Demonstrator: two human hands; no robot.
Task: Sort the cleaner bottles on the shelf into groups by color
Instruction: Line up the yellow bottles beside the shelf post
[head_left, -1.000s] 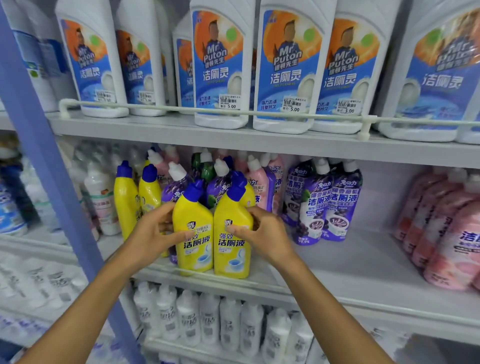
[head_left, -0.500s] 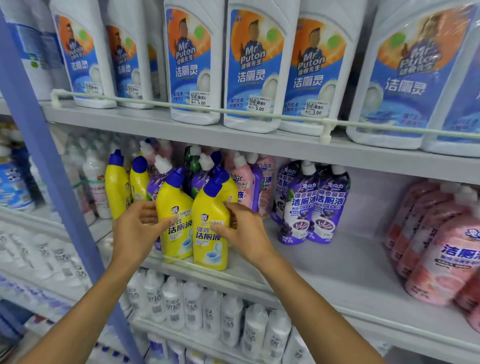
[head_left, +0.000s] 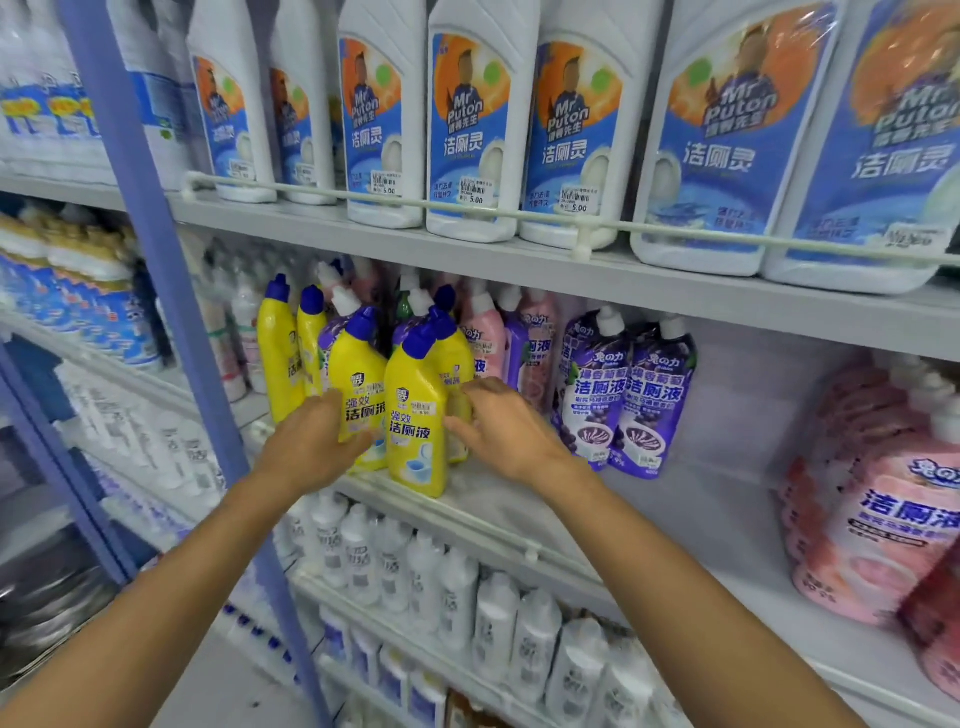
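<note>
Low at centre frame, the left hand (head_left: 317, 447) curls its fingers round the left yellow bottle (head_left: 358, 384). The right hand (head_left: 511, 434) seems to pinch the rear yellow bottle (head_left: 460, 364), though blur softens the grip. Between the two hands the front yellow bottle (head_left: 415, 415) stands upright at the edge of the middle shelf (head_left: 701, 499). Further back on the left stand two more yellow bottles (head_left: 278, 358), making five in all. Right of centre, two purple pouches (head_left: 597, 395) lean side by side.

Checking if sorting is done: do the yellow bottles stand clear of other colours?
No, a white-capped purple bottle stands among the yellow bottles, and pink bottles crowd close behind them.
</note>
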